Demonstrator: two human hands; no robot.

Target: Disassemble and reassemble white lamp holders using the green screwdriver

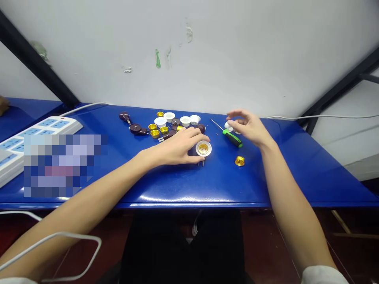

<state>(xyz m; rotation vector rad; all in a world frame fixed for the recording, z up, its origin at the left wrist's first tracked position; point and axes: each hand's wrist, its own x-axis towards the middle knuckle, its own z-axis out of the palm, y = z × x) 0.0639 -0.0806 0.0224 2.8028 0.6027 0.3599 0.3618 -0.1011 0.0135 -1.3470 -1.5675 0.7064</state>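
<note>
A white round socket with a gold threaded inside [203, 148] is held between the thumb and fingers of my left hand [185, 146]; metal prongs show below it. My right hand [247, 125] has its thumb and fingertips at a small white piece [229, 126], near the green and black handle of a screwdriver [233, 139]. A loose gold threaded ring [239, 161] lies on the blue table, below the screwdriver handle.
Several white cups [169, 116], gold rings [155, 134] and dark brown plug parts [136, 128] lie behind and left of my left hand. A white power strip [38, 132] lies at the left of the blue table [177, 189]. The wall rises behind.
</note>
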